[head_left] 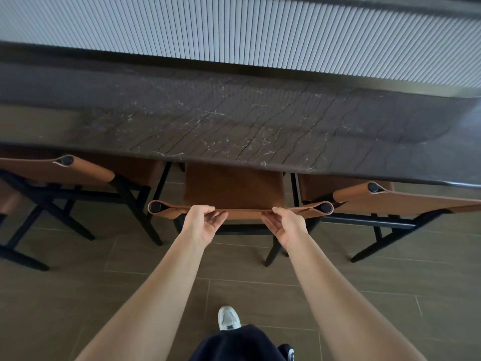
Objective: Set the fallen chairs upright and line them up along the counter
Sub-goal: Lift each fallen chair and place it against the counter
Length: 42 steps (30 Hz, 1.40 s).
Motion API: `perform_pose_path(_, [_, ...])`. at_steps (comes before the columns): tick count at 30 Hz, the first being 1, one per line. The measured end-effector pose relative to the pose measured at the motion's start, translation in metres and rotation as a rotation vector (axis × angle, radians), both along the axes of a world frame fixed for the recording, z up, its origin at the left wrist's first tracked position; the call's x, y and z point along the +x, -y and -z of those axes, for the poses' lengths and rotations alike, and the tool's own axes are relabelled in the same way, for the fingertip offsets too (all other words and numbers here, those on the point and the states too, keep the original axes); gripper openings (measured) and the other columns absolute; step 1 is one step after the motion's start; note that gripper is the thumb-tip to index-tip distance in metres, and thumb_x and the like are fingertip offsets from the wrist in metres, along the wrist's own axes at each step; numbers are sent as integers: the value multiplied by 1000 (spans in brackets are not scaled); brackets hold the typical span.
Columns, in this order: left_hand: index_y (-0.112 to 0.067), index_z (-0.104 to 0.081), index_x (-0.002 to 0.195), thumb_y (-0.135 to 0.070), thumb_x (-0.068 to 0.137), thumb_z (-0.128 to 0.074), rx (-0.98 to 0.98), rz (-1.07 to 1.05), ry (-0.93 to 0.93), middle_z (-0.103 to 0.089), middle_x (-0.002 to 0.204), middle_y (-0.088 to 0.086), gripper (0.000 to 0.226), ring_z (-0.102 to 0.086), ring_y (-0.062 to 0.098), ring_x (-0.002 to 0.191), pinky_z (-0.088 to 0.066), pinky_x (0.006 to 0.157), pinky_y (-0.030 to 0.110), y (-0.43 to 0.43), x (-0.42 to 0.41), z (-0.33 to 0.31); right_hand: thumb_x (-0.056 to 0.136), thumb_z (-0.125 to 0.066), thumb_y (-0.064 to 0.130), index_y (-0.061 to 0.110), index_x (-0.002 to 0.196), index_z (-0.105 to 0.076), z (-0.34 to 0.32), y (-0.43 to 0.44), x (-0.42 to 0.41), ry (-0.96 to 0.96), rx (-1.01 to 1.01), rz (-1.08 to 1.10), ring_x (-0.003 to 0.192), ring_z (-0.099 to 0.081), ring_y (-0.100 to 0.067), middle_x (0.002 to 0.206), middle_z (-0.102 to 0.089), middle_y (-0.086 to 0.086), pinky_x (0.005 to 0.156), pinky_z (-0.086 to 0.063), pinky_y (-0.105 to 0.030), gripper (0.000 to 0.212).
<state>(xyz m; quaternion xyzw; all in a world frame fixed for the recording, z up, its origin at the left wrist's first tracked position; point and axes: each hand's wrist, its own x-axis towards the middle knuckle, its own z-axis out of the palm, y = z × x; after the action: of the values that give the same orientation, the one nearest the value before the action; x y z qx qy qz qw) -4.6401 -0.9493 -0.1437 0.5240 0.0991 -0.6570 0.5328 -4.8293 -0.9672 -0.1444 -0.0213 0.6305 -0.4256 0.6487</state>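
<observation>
Three chairs with tan leather seats and black frames stand upright along the dark marble counter (234, 121). The middle chair (234, 188) has its seat partly under the counter edge. My left hand (204, 221) grips the top of its leather backrest left of centre, thumb over the edge. My right hand (282, 222) grips the same backrest right of centre. The left chair (52, 170) and the right chair (406, 201) stand on either side, both turned at a slight angle to the counter.
A ribbed white panel (260, 32) rises behind the counter. The floor (78, 295) is brown tile. My foot in a white shoe (228, 317) stands behind the middle chair, whose black legs (273, 252) reach toward me.
</observation>
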Motion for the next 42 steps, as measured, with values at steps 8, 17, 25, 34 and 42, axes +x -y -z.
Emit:
perform_pose_path(8, [-1,-49,124,-2,97,-43,-157,220,148,-61,124,22,28,-63,33,110,-48,101,44,-41,-7,-26,97,-54,8,2,112,-62,-26,-56,-12,32,-179,-67,94,-72,-30,100,-74,-17,78,-58,-36,18])
perform_pose_path(17, [-15,-59,123,-16,101,-47,-466,537,318,-70,116,8,25,-68,23,106,-50,99,39,-118,-20,-68,101,-47,21,14,119,-65,-66,-168,-31,-65,-388,20,106,-68,-25,110,-73,-7,97,-51,-40,26])
perform_pose_path(25, [-19,-58,125,-7,98,-48,-563,705,344,-73,109,5,31,-71,19,100,-53,92,34,-174,-64,-91,100,-45,21,14,122,-63,-88,-264,-63,-158,-476,138,105,-69,-24,110,-73,-8,87,-51,-37,29])
perform_pose_path(34, [-21,-56,126,-10,100,-46,-654,942,305,-71,114,4,30,-69,21,104,-50,99,39,-209,-150,-109,100,-46,19,14,119,-63,-100,-343,-138,-223,-508,393,97,-72,-22,107,-74,-10,81,-51,-34,26])
perform_pose_path(42, [-19,-55,130,-9,100,-42,-713,1079,247,-71,114,5,34,-69,22,104,-51,97,37,-248,-264,-119,98,-47,20,14,117,-64,-106,-416,-233,-270,-537,548,104,-68,-28,110,-72,-14,80,-50,-35,26])
